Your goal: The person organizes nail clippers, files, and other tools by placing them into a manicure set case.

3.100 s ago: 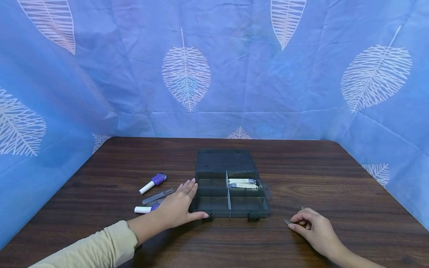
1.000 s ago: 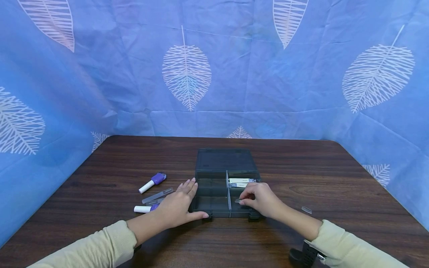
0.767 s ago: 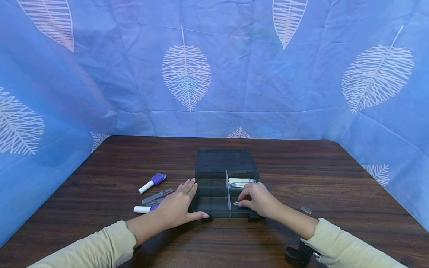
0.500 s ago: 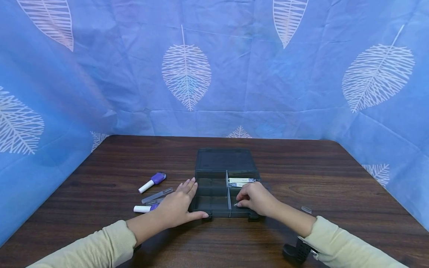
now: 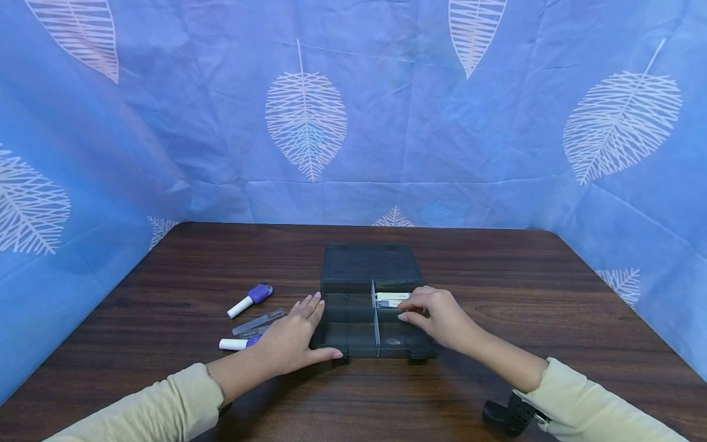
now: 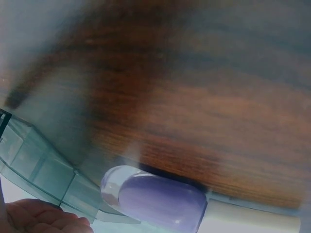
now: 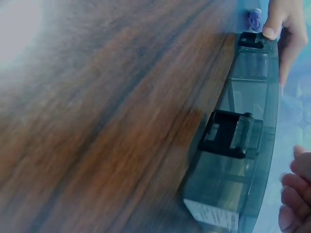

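Note:
A dark see-through compartment box (image 5: 353, 270) lies open at the table's middle, lid flat behind it. My left hand (image 5: 309, 334) rests flat on the wood against the box's left side, thumb along the front edge; that thumb (image 7: 279, 19) shows by a front latch in the right wrist view. My right hand (image 5: 411, 310) hovers over the right half of the box (image 7: 252, 121), fingers loosely bent, nothing seen in them. White nail clippers (image 5: 389, 298) lie in the back right compartment. A small clear piece (image 5: 393, 341) lies in the front right compartment.
Left of the box lie a purple-capped white tube (image 5: 251, 299), a clear flat nail file (image 5: 258, 321) and a second purple-capped tube (image 5: 234, 344), whose cap (image 6: 160, 199) fills the left wrist view. Blue leaf-print cloth walls the table on three sides.
My right hand carried a small clear piece from the table's right into the front right compartment, let it go, and moved back over the rear right compartment. The left hand stayed put.

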Action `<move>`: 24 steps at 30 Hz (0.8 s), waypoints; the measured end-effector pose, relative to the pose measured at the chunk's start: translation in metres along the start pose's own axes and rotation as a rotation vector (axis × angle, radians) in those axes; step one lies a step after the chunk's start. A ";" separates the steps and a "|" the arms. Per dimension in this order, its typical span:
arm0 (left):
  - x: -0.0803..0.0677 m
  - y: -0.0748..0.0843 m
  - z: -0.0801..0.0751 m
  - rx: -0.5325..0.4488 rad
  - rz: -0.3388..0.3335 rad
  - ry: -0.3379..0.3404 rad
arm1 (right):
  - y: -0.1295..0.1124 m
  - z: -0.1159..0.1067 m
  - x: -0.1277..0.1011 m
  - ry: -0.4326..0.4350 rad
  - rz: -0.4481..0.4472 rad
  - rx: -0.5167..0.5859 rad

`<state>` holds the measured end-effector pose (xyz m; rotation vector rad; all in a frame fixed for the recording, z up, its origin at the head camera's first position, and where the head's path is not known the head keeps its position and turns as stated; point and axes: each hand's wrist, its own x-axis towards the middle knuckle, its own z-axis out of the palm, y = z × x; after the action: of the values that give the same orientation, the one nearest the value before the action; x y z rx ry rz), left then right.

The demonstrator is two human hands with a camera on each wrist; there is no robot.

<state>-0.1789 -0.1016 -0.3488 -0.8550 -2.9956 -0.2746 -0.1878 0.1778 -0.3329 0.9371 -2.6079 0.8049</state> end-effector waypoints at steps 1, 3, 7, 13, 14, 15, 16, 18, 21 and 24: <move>0.000 0.000 0.000 -0.001 -0.002 0.000 | 0.000 -0.001 -0.002 0.027 -0.004 -0.001; 0.000 0.000 0.000 -0.001 -0.004 -0.002 | 0.001 -0.004 -0.005 0.086 -0.011 -0.013; 0.000 0.000 0.001 0.005 0.001 0.003 | 0.004 -0.010 -0.013 0.160 0.000 -0.057; 0.000 0.000 0.001 0.005 0.006 0.008 | 0.008 -0.020 -0.027 0.220 0.049 -0.102; 0.000 0.000 0.001 0.004 0.006 0.008 | 0.009 -0.021 -0.030 0.233 0.057 -0.111; 0.000 0.000 0.002 0.004 0.005 0.008 | 0.010 -0.022 -0.032 0.245 0.066 -0.116; 0.000 0.000 0.002 0.004 0.004 0.008 | 0.011 -0.023 -0.034 0.256 0.076 -0.121; 0.000 0.000 0.002 0.004 0.003 0.007 | 0.014 -0.025 -0.039 0.278 0.094 -0.135; 0.000 -0.001 0.002 0.004 0.006 0.010 | 0.020 -0.028 -0.047 0.299 0.125 -0.149; 0.000 -0.001 0.002 0.004 0.009 0.010 | 0.026 -0.031 -0.055 0.311 0.156 -0.159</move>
<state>-0.1789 -0.1019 -0.3506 -0.8640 -2.9809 -0.2718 -0.1609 0.2402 -0.3411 0.5234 -2.4473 0.7025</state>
